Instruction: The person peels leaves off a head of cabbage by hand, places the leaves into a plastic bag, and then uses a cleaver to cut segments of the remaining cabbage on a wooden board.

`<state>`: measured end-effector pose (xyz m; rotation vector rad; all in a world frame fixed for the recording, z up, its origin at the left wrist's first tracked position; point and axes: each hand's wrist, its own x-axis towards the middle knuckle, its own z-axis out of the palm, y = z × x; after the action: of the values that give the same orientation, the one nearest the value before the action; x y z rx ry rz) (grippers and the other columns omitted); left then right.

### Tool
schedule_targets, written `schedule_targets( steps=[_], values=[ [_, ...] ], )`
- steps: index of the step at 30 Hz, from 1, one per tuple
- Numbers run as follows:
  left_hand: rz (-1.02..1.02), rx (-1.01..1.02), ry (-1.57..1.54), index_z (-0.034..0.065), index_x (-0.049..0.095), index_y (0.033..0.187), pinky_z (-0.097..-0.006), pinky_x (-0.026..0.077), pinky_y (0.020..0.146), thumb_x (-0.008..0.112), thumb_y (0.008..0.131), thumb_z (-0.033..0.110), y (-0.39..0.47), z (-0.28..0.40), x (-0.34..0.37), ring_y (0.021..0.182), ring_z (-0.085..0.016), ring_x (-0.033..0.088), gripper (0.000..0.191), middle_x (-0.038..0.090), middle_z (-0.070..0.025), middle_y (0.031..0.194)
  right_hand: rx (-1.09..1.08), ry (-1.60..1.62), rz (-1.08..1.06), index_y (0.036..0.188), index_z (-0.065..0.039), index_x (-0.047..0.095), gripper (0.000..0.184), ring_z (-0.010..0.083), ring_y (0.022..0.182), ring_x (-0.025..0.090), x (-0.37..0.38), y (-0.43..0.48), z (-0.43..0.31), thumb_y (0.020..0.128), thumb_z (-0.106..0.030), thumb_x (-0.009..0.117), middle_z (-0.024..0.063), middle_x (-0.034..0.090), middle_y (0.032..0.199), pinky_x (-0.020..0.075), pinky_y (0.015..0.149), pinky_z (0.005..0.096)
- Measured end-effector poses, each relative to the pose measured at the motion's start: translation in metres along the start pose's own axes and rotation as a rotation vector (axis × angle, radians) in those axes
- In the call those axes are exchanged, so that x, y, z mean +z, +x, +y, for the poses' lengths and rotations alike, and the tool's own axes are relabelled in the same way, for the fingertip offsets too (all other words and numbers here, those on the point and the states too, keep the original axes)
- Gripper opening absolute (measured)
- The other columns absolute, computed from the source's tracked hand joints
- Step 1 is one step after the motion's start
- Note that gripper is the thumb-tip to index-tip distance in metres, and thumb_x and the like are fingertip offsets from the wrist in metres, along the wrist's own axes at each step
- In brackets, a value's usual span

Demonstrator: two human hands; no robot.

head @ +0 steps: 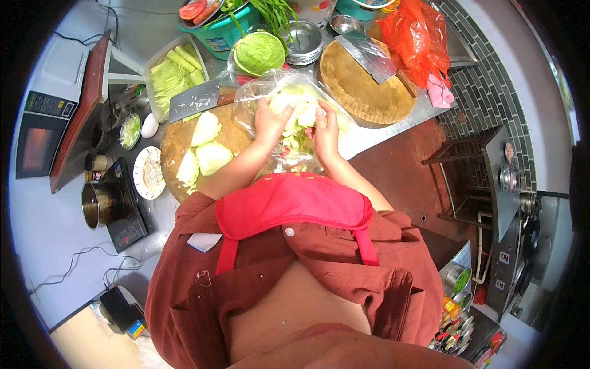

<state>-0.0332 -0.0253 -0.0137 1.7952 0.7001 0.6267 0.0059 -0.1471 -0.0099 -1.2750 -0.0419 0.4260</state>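
Observation:
My left hand (271, 121) and my right hand (327, 133) are inside the opening of a clear plastic bag (246, 104), one on each side of pale, torn cabbage leaves (302, 113). Both hands hold these leaves. To the left, several pale cabbage pieces (214, 158) lie on a round wooden chopping board (173, 146). A cleaver (196, 99) with a wooden handle lies across that board's far edge. Beyond the bag, a halved green cabbage (259, 53) rests cut side up. At the right, a second cleaver (368, 56) lies on another round wooden board (345, 85).
A plastic container of cut vegetables (205, 60), a white egg (150, 126) and a patterned plate (138, 173) are at the left. Stacked metal bowls (305, 44) and a teal basket (220, 37) stand behind. A red plastic bag (415, 41) lies far right, near the counter edge.

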Motion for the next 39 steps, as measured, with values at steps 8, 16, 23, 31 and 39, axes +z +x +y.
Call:
schedule_targets(
  steps=[8, 16, 23, 31, 39],
  values=[
    [0.049, 0.160, 0.320, -0.0067, 0.047, 0.096, -0.0323, 0.045, 0.073, 0.075, 0.059, 0.032, 0.012, 0.014, -0.001, 0.082, -0.027, 0.057, 0.060, 0.057, -0.0197, 0.088, -0.062, -0.226, -0.194, 0.112, -0.001, 0.042, 0.028, 0.0123, 0.057, 0.054, -0.025, 0.000, -0.016, 0.088, -0.014, 0.046, 0.0092, 0.051, 0.089, 0.0424, 0.050, 0.0219],
    [-0.020, -0.017, 0.065, -0.0069, 0.052, 0.093, -0.0307, 0.046, 0.068, 0.071, 0.063, 0.025, 0.026, 0.017, -0.004, 0.077, -0.023, 0.059, 0.048, 0.060, -0.0162, 0.085, -0.089, 0.085, -0.170, 0.108, -0.001, 0.043, 0.024, 0.0125, 0.060, 0.053, -0.037, 0.010, -0.012, 0.088, -0.013, 0.045, 0.0089, 0.053, 0.091, 0.0439, 0.052, 0.0215],
    [-0.394, -0.340, -0.642, -0.0005, 0.049, 0.108, -0.0279, 0.043, 0.078, 0.060, 0.075, 0.012, 0.023, 0.016, -0.023, 0.090, -0.015, 0.054, 0.037, 0.057, -0.0088, 0.101, -0.052, -0.061, -0.152, 0.110, -0.002, 0.041, 0.028, 0.0127, 0.066, 0.054, -0.051, 0.024, -0.008, 0.088, -0.018, 0.045, 0.0076, 0.054, 0.091, 0.0454, 0.053, 0.0239],
    [-1.016, -0.369, -0.263, 0.0015, 0.042, 0.120, -0.0322, 0.031, 0.093, 0.067, 0.061, 0.015, 0.028, 0.007, -0.038, 0.109, -0.019, 0.040, 0.065, 0.046, -0.0077, 0.116, -0.065, -0.303, -0.329, 0.108, -0.005, 0.037, 0.026, 0.0185, 0.069, 0.056, -0.032, 0.025, 0.001, 0.085, -0.010, 0.048, 0.0136, 0.051, 0.096, 0.0492, 0.052, 0.0281],
    [-1.070, 0.002, 0.122, 0.0064, 0.047, 0.093, -0.0280, 0.040, 0.075, 0.070, 0.055, 0.016, 0.015, 0.054, -0.010, 0.086, -0.014, 0.050, 0.045, 0.053, -0.0052, 0.092, -0.778, -0.578, 0.038, 0.100, 0.000, 0.044, 0.026, 0.0206, 0.066, 0.059, -0.032, 0.047, 0.016, 0.083, -0.019, 0.051, 0.0155, 0.055, 0.086, 0.0481, 0.057, 0.0299]
  ],
)
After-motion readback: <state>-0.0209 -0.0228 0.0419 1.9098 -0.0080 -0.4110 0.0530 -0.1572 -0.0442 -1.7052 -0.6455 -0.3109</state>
